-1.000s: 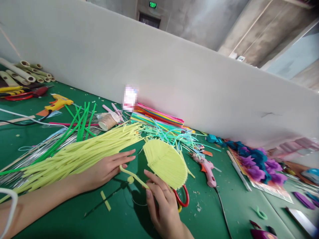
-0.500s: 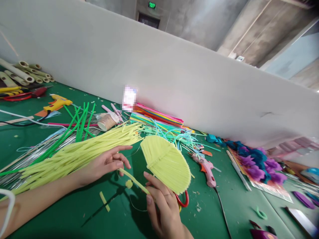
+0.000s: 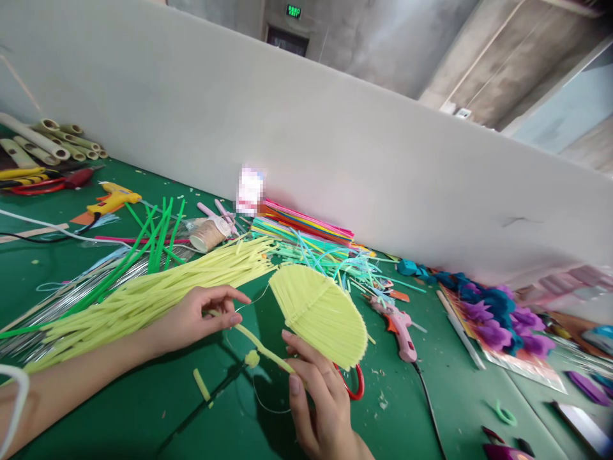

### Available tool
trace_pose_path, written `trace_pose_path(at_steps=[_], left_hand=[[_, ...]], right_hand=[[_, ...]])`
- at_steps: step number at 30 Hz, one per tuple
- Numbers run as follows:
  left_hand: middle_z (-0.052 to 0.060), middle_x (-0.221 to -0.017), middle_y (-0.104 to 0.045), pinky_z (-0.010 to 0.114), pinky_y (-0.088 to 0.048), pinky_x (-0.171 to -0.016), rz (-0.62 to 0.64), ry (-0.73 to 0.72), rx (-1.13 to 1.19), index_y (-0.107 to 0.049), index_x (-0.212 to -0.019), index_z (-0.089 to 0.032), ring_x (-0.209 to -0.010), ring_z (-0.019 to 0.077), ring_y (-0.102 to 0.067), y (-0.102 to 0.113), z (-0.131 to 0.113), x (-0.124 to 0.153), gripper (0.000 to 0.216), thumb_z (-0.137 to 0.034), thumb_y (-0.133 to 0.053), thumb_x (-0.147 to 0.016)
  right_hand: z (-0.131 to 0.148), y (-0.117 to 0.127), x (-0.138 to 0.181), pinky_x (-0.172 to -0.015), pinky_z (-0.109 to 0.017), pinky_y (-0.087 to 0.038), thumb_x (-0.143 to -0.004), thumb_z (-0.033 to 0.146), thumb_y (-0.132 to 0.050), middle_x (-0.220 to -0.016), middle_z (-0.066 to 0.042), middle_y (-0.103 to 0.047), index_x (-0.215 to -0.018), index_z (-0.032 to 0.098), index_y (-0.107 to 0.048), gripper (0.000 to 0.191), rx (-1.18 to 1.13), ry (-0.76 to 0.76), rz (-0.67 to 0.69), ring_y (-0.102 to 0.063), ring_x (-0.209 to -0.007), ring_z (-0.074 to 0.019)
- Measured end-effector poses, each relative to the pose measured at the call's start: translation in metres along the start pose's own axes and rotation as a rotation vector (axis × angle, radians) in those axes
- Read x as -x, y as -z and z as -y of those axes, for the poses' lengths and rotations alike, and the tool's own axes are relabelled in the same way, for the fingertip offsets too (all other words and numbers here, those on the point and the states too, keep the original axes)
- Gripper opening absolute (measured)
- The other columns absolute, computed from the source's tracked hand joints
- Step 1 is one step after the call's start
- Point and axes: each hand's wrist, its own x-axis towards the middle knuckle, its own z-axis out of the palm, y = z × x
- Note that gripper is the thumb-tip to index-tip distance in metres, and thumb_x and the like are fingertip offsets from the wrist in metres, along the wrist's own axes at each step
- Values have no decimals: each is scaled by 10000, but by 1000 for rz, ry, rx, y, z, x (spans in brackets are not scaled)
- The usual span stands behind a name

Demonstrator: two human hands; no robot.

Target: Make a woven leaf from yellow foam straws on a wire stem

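Since the frame half a second earlier, the forefinger of the left hand (image 3: pixel 204 313) has come down toward its thumb, while the leaf-shaped panel (image 3: pixel 325 319) and the surrounding materials have kept nearly the same places. The left hand is partly curled, thumb and forefinger close but with a narrow gap at the tips; it has hold of one end of a yellow-green pipe cleaner (image 3: pixel 261 348), which passes under the thumb. A fine thread (image 3: pixel 262 295) runs from near these fingertips toward the panel — whether it is pinched cannot be told. The right hand (image 3: pixel 320 396) grips the other end of the pipe cleaner between thumb and bent forefinger, so that the strand slants between the two hands above the green worktop (image 3: pixel 393 415). The panel, finely ribbed and with a raised central seam, lies just beyond the right hand's fingers; whether that hand also supports it is unclear. A red loop handle (image 3: pixel 357 386) shows partly beneath the panel's lower edge. Left of the right hand are a small yellow-green tuft (image 3: pixel 251 359) and a short cut piece (image 3: pixel 202 385). A bundle of yellow-green pipe cleaners (image 3: pixel 158 287) extends behind the left forearm — beyond it stands a yellow glue gun (image 3: pixel 112 199), lying on its side; a pink glue gun (image 3: pixel 400 332) lies right of the panel.
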Motion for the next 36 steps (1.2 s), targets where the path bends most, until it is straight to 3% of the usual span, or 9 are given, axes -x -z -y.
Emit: trace_pose_path(at_steps=[6,10,14,24,28,32,34,36], left_hand=[[-26,-720,-580,203,-325,-509,-37,-74,-243,-670,-1092,-210,-551,102,-451,4,5,0,348,-480,-604,-881],[-3,-733,-580,216,-377,-589,-21,-158,-279,-697,-847,-184,-643,127,-531,5,2,-1,372,-452,-466,-962],[-30,-638,-459,226,-374,-614,-67,-204,-342,-576,-634,-172,-616,124,-502,6,3,-3,456,-431,-432,-980],[-32,-665,-412,254,-374,-655,-205,-229,-497,-484,-633,-196,-652,144,-477,8,2,-5,428,-444,-433,-979],[1,-753,-508,268,-414,-709,-205,-188,-420,-517,-721,-203,-743,169,-527,5,-6,-2,377,-439,-397,-989],[62,-1041,-601,301,-451,-846,-315,-145,-217,-526,-1120,-210,-973,212,-571,1,-12,1,311,-464,-418,-977],[37,-899,-605,276,-461,-753,-313,-103,-133,-551,-1035,-197,-841,189,-587,-1,-12,3,340,-491,-388,-982],[-2,-700,-551,246,-435,-628,-190,-73,-69,-565,-805,-190,-655,151,-543,-5,-10,5,445,-527,-340,-987]], right_hand=[[1,2,-1,-990,-387,-486,-900,94,-487,-1356,-135,-586,-1127,177,-576,258,36,29,-7,-565,-1240,-253],[2,3,-1,-1017,-383,-471,-901,84,-486,-1385,-137,-559,-1150,172,-573,278,-3,15,-6,-540,-1269,-248],[2,4,-1,-1023,-373,-472,-899,73,-483,-1388,-129,-557,-1134,180,-578,274,-34,-7,-39,-537,-1274,-240],[1,0,-1,-1008,-372,-494,-914,84,-480,-1374,-129,-577,-1099,187,-598,242,-58,-24,-60,-567,-1248,-240],[1,-1,-1,-992,-392,-509,-913,85,-478,-1344,-133,-599,-1099,196,-599,249,-71,-36,-120,-587,-1224,-248],[2,0,-1,-984,-404,-515,-924,101,-468,-1331,-137,-602,-1101,196,-608,245,-80,-65,-228,-596,-1212,-254],[2,1,-2,-992,-391,-510,-929,94,-457,-1323,-134,-604,-1093,190,-610,244,-74,-64,-289,-594,-1216,-244],[1,2,-3,-1005,-388,-501,-935,91,-446,-1332,-130,-597,-1100,189,-610,253,-56,-64,-324,-572,-1246,-241]])
